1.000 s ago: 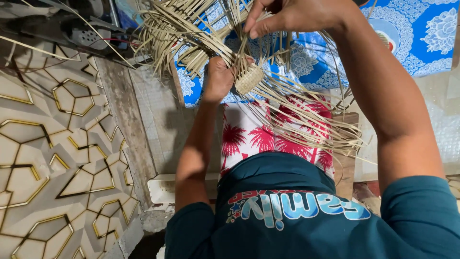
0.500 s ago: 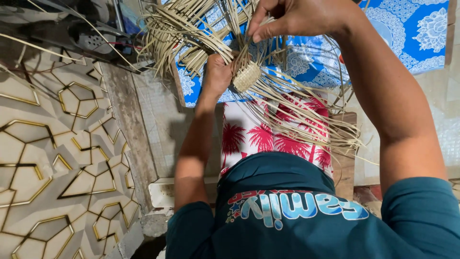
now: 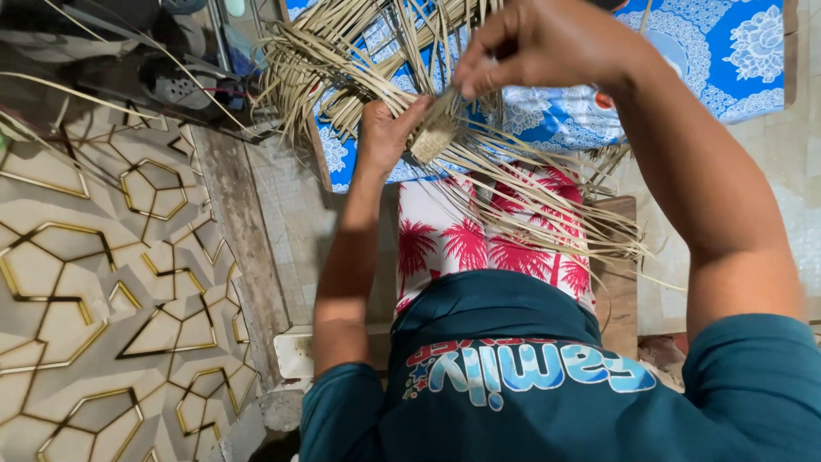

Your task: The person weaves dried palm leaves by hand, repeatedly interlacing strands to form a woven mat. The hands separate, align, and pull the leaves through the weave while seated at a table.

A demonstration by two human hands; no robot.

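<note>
Right hand [image 3: 547,43] has dropped nearer the small, pale woven piece [image 3: 434,137].

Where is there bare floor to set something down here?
Bare tiled strip between the patterned mat and the left hand's forearm. Crowded around both hands: loose strips fan over the woven piece, lap and blue cloth.

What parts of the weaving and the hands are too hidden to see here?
- Head view: the right hand pinches a strip; its fingertips cover where that strip ends.
- Head view: the small woven piece is partly behind the left hand, so its full shape is unclear.
- Head view: the loose straw strips run off the top edge.
- Head view: dark things at the top left are too shadowed to tell.
</note>
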